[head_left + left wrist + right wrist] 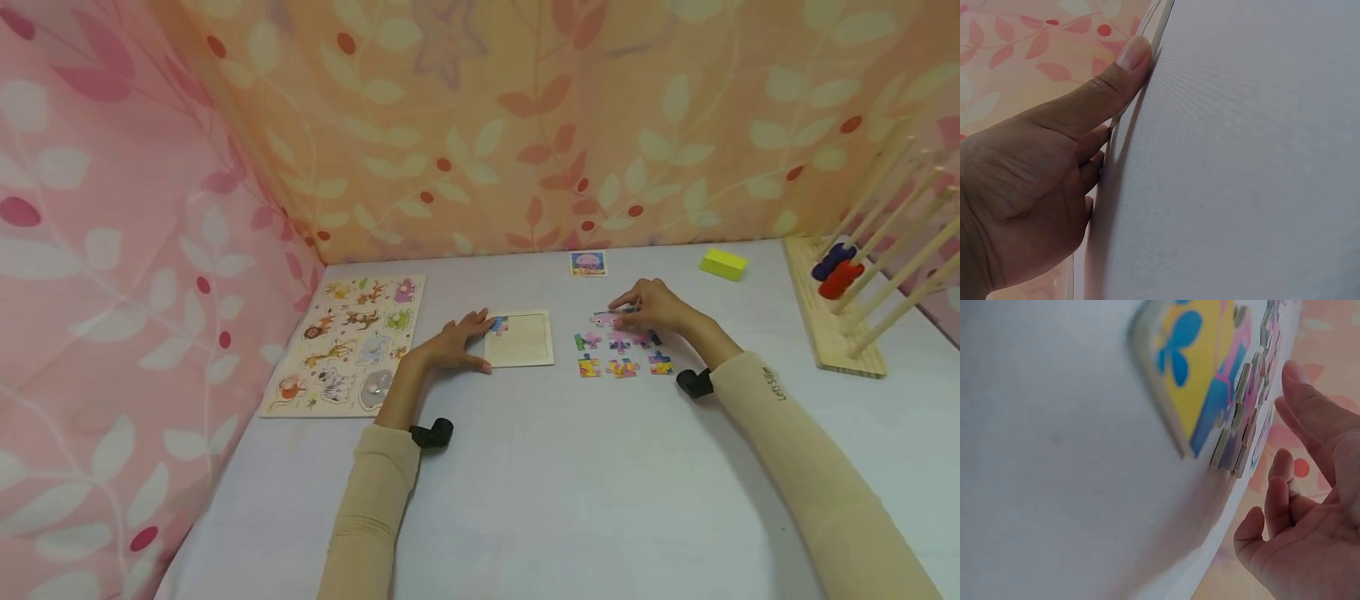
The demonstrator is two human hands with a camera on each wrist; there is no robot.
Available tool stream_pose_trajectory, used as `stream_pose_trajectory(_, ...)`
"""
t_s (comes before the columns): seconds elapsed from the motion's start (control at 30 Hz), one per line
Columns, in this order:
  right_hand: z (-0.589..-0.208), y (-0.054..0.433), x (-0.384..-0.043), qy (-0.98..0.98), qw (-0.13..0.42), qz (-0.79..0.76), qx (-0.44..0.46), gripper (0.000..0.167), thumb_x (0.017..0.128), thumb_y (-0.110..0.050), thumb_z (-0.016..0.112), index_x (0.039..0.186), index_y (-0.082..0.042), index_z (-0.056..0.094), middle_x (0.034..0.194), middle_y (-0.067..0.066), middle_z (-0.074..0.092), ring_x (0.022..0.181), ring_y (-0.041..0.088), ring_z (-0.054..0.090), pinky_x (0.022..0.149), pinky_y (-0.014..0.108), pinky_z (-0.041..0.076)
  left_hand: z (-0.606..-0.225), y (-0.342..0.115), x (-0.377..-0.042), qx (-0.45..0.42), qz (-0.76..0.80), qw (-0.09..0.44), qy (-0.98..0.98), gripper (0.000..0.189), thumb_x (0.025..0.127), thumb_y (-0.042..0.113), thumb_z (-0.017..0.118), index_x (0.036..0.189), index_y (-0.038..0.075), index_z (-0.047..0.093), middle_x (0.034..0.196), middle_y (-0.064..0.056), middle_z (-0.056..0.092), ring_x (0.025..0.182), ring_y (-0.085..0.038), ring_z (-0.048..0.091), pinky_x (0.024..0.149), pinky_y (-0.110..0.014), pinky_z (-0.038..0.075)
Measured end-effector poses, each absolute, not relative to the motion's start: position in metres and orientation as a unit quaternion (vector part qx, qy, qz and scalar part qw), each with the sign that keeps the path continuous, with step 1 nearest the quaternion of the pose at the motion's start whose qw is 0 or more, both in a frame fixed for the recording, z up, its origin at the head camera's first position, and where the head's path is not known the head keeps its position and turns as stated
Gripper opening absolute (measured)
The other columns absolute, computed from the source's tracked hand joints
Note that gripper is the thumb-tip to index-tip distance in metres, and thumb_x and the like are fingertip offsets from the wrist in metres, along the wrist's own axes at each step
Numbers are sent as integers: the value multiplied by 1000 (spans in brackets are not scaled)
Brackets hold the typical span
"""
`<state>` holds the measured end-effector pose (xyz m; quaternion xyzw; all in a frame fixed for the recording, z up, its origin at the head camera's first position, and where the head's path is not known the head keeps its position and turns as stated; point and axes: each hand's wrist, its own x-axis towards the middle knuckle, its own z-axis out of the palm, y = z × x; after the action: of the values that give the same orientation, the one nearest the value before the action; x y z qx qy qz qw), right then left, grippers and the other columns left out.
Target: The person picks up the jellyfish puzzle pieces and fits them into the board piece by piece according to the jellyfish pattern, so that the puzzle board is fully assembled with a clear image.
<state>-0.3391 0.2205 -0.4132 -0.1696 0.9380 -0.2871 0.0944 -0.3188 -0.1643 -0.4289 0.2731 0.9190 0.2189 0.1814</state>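
Observation:
A small shallow puzzle tray [525, 363] lies mid-table with one pink-and-blue puzzle piece [500, 326] in its back left corner. My left hand [453, 343] rests at the tray's left side, fingers spread by the back corner and thumb along the front edge; the left wrist view shows the thumb [1104, 87] against that edge. To the right, several jigsaw pieces [622, 367] lie in loose rows. Over the back row is my right hand [654, 307], thumb and forefinger beside a pink piece [602, 319]. In the right wrist view these fingertips [1294, 372] appear to hold nothing.
An animal peg board [360, 350] lies at left. A small picture card [588, 264] and a yellow block [723, 264] sit at the back. A wooden rod stand [847, 358] with red and blue pieces is at right. Patterned curtains hang behind.

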Motion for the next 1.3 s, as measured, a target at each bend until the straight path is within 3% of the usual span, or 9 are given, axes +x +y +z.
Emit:
stream_pose_trajectory(0.4, -420, 218, -339, 942, 76, -270, -183, 33, 80, -24, 70, 107, -6, 69, 97, 16, 53, 92, 27, 36, 73, 34, 29, -430, -163, -316, 277, 222, 180, 917, 92, 76, 38, 73, 148, 16, 20, 156, -5, 6, 144, -25, -2, 115, -50, -3)
stream_pose_trajectory(0.73, -421, 214, -341, 955, 13, -187, -228, 26, 77, -26, 73, 97, -10, 73, 90, 11, 57, 88, 26, 42, 71, 34, 33, -430, -164, -315, 279, 229, 169, 917, 91, 75, 37, 73, 147, 16, 22, 156, -5, 7, 144, -24, 0, 115, -50, -2)
stream_pose_trajectory(1.3, -423, 202, -348, 938, 18, -239, -249, 22, 79, -20, 70, 94, -3, 69, 83, 9, 55, 84, 24, 42, 74, 33, 31, -432, -164, -315, 277, 234, 167, 917, 91, 75, 39, 73, 147, 18, 21, 156, -3, 7, 144, -24, 0, 115, -49, -3)
